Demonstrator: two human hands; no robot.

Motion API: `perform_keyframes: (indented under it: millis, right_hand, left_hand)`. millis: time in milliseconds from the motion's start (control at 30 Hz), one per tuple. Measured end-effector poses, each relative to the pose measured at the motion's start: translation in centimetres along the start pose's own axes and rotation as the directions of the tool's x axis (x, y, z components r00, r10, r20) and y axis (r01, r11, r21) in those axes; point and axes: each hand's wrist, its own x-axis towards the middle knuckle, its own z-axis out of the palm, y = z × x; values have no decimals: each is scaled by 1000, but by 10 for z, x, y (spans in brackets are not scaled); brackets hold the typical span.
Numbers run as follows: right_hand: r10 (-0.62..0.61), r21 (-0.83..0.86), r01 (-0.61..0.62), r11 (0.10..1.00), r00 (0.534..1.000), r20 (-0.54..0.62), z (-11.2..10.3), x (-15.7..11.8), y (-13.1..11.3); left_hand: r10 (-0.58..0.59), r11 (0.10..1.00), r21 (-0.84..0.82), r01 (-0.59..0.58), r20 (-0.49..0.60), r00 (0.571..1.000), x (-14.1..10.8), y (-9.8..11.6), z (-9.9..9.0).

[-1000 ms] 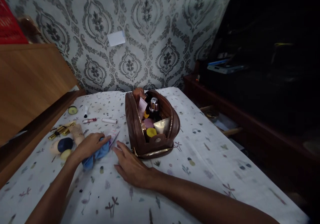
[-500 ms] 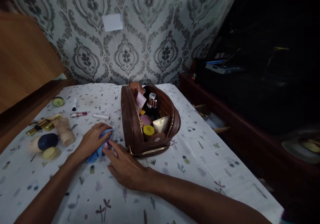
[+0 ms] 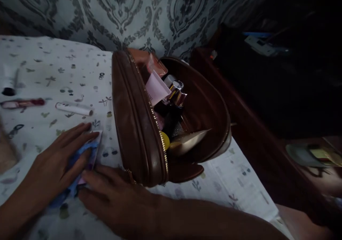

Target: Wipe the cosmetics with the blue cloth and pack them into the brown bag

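My left hand (image 3: 55, 161) presses down on a crumpled blue cloth (image 3: 73, 183), fingers curled over it. Beneath the cloth lies a thin, flat pinkish-purple item (image 3: 94, 151), mostly covered; its exact kind is hidden. My right hand (image 3: 120, 197) is at the near edge of that item, thumb and fingertips closed on it. Just beyond my hands stands a brown leather toiletry bag (image 3: 130, 111), unzipped. Inside it are a pale pink tube (image 3: 156, 87), a bottle with a silver cap (image 3: 176, 90), a yellow lid (image 3: 165, 140) and a gold tube (image 3: 188, 142).
Left of the bag lie a white capped tube (image 3: 74, 108), a lip gloss tube (image 3: 22, 103) and a brush (image 3: 9, 90). A beige tube (image 3: 5, 147) is at the left edge. Dark red wooden furniture (image 3: 248, 126) borders the printed tablecloth (image 3: 77, 67) on the right.
The view has moved closer and swung right, so the bag looks larger and several cosmetics at left have left the picture. Both hands stay at the cloth and the flat item.
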Motion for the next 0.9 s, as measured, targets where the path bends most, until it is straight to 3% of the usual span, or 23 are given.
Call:
perform_keyframes:
  millis: [200, 400, 567, 700, 900]
  right_hand:
    - [60, -77, -59, 995, 998, 4, 3, 0, -1]
    - [13, 39, -14, 999, 1000, 18, -6, -3, 1]
    - [60, 43, -58, 997, 997, -43, 20, -6, -1]
    - [-33, -74, 22, 997, 989, -144, 38, -5, 4]
    - [-132, -109, 110, 988, 966, -223, 32, -4, 5]
  left_hand:
    - [-58, 986, -161, 54, -21, 998, 3, 10, -3]
    - [-50, 981, -190, 34, -81, 995, 9, 16, -5]
    - [-125, 961, -256, 101, -78, 989, 11, 22, -7]
    - [-181, 956, -255, 143, -130, 975, 10, 20, -4]
    - [-180, 966, -221, 133, -205, 962, 7, 21, -1]
